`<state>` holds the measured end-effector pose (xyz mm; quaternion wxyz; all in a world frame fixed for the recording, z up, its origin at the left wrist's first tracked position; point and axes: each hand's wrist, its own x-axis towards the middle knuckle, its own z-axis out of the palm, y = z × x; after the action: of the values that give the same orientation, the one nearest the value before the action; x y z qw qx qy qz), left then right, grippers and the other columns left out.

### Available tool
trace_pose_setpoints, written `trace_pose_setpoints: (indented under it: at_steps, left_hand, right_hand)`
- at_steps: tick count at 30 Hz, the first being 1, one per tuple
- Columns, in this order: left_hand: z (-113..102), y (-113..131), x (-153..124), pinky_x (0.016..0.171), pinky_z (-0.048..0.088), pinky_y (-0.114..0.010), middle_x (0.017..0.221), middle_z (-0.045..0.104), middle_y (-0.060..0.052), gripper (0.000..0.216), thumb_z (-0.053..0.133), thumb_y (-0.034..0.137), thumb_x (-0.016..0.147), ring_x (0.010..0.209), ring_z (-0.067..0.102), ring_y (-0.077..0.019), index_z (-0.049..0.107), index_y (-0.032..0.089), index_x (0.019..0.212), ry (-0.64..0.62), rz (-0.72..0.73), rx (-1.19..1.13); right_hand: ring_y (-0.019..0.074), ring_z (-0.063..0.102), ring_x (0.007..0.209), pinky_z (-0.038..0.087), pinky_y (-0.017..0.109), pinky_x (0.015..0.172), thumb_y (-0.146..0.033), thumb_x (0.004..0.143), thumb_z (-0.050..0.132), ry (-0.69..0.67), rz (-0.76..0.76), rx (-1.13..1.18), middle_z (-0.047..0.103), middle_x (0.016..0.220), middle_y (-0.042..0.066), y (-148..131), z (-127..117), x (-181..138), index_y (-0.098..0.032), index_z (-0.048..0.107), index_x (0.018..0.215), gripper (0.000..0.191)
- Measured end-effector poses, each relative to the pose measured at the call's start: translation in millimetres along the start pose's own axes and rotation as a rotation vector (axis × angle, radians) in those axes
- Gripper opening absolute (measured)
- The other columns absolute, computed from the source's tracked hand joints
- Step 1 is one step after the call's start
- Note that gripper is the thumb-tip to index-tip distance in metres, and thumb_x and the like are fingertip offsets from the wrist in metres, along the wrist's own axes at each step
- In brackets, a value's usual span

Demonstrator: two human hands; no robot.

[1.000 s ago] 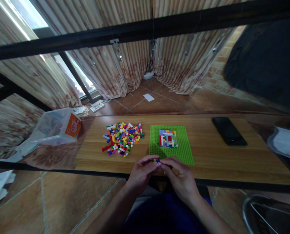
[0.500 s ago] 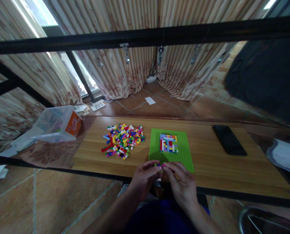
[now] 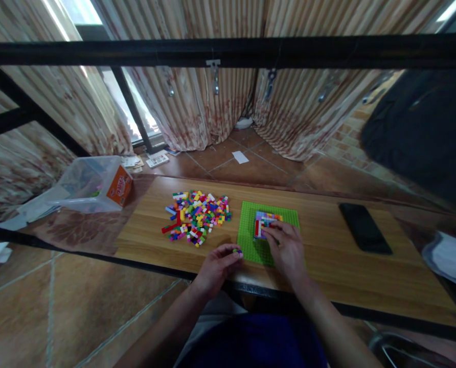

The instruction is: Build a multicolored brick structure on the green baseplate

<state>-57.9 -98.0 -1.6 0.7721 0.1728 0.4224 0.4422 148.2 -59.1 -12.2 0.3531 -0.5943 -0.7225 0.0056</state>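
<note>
Near the table's front edge, my left hand is closed on a few small toy bricks, with green and purple showing at the fingertips. My right hand reaches over the green baseplate. Its thumb and fingers pinch together at the built block of toy bricks, and whatever lies between them is too small and covered to make out. Red, white, lilac, yellow and orange bricks show in that block; its lower right part is hidden by the hand.
A loose pile of coloured bricks lies left of the baseplate on the wooden table. A black phone rests at the right. Beyond the left end stands a clear plastic box. A dark metal bar crosses above the table.
My hands have come apart. The right moved from beside the left, forward onto the built bricks; the left shifted slightly left with its bricks. The view has tilted a little.
</note>
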Motion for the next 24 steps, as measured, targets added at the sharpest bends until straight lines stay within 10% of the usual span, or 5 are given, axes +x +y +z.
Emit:
trace_pose_setpoints:
  at_steps: [24]
  left_hand:
    - [-1.1,-3.3,-0.8,0.070,0.048,-0.021,0.078,0.071,-0.003,0.037,0.088,0.026,0.060,0.069,0.064,-0.0100,0.072,0.014,0.091,-0.029,0.019,0.024]
  right_hand:
    - [0.0242,0.053,0.098,0.043,0.040,0.087,-0.029,0.092,0.049,-0.156,-0.041,-0.135,0.066,0.105,0.009,0.5,-0.5,16.1,-0.023,0.075,0.082,0.028]
